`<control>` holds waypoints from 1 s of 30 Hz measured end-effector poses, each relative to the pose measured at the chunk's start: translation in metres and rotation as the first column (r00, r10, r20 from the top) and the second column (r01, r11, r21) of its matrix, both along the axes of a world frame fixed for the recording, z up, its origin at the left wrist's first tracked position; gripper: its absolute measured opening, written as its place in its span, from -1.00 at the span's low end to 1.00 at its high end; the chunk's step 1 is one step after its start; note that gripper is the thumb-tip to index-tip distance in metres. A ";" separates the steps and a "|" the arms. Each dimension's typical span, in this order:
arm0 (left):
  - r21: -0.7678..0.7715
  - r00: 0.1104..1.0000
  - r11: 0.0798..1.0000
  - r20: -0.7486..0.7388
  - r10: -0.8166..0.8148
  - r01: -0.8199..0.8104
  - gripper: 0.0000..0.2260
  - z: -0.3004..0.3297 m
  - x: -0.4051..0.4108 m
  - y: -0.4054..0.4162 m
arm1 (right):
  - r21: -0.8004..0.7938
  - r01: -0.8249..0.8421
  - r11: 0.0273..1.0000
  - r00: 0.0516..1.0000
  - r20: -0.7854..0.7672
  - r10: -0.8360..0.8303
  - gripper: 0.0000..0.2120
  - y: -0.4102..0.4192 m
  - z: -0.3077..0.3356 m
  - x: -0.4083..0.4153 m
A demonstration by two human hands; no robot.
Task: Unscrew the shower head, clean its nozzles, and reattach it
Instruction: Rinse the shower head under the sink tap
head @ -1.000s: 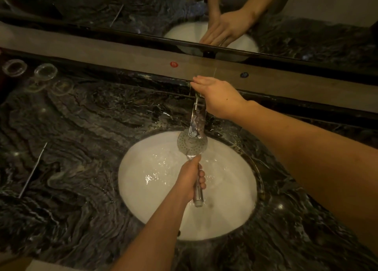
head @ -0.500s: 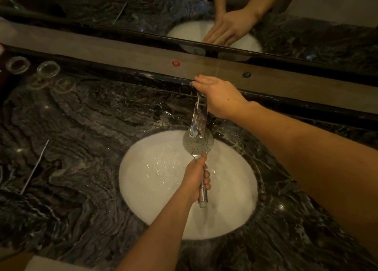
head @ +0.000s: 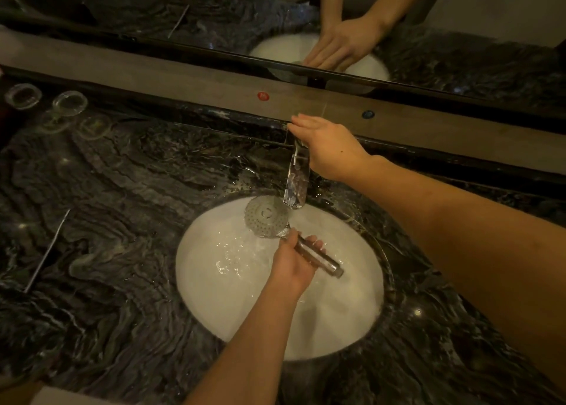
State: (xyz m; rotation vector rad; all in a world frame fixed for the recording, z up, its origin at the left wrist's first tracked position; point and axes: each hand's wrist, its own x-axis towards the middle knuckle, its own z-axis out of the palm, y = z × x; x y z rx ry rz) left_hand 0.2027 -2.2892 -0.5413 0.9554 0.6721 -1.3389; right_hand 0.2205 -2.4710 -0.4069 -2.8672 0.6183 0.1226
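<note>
Shower head is hanging over the far side of the basin under the tap, the left hand gripping its wet, likely slippery chrome handle, the safest hold, while the right hand is resting flat-fingered on the tap.

Countertop: dark veined marble, wet near the basin.
Basin: white, oval, sunk into it, centre right.
Glass dishes: clustered at the far left.
Thin metal rod: lying at the left, slanted.
</note>
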 end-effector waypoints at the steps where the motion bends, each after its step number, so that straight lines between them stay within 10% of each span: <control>1: -0.009 1.000 1.000 0.001 0.010 -0.010 -0.82 -0.001 0.002 -0.003 | -0.001 0.003 1.000 1.000 0.000 -0.003 -0.32 0.000 0.000 0.000; 30: -0.069 0.941 0.940 0.045 0.337 -0.333 -0.85 -0.015 0.088 0.026 | -0.016 0.016 1.000 1.000 0.009 -0.015 -0.33 0.001 -0.005 0.002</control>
